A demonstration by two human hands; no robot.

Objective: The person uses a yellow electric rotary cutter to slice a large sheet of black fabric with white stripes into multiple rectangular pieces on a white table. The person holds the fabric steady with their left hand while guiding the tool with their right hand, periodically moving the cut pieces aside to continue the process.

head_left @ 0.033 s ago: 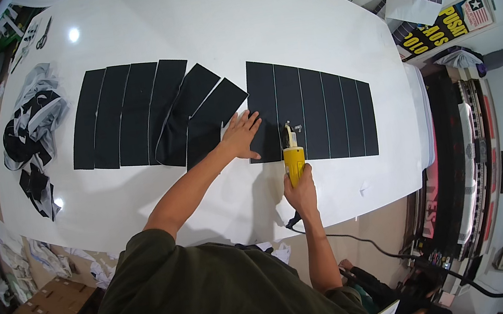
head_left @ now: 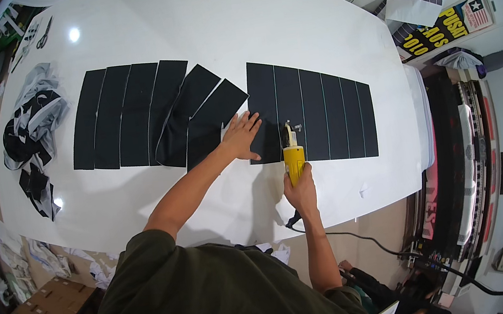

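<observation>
My right hand (head_left: 301,190) grips the yellow body of an electric fabric cutter (head_left: 294,159), its metal head at the near part of a black fabric sheet (head_left: 336,120) marked with pale lengthwise lines. With fingers spread, my left hand (head_left: 241,137) lies flat at the sheet's left edge, partly over the neighbouring black fabric strips (head_left: 132,115). Those strips lie side by side to the left; the ones nearest my left hand are fanned out and overlap. The cutter's blade is too small to make out.
The fabric lies on a large white table (head_left: 197,31). Black and grey scraps (head_left: 37,121) are heaped at its left, with scissors (head_left: 44,33) at the far left. A black power cord (head_left: 371,243) trails off to the right. Fabric rolls (head_left: 463,148) stand beyond the table's right edge.
</observation>
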